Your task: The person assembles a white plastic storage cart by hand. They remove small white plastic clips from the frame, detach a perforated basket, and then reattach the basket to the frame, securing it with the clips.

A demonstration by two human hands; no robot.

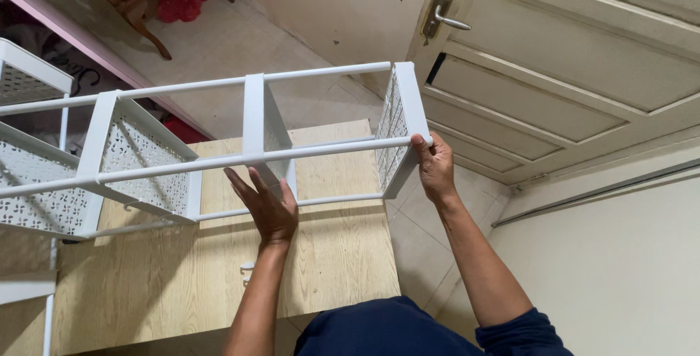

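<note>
The white metal shelf rack (248, 153) lies on its side over the wooden cabinet top (335, 254); right hand (435, 169) curls fingers around the rack's right end rail to steady it; left hand (266, 206) presses spread fingers flat against a middle shelf panel, propping it.

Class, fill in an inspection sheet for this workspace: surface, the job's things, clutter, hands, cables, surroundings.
Surface: light wooden tabletop under the rack.
Job's things: white metal shelf rack with perforated panels, lying on its side, held above the tabletop.
Clutter: a second white perforated rack at far left.
Hands: left hand open against a middle shelf panel; right hand gripping the end frame.
Cables: nothing seen.
Surroundings: tiled floor, cream panelled door with brass handle, wooden chair leg, a red thing on the floor.
</note>
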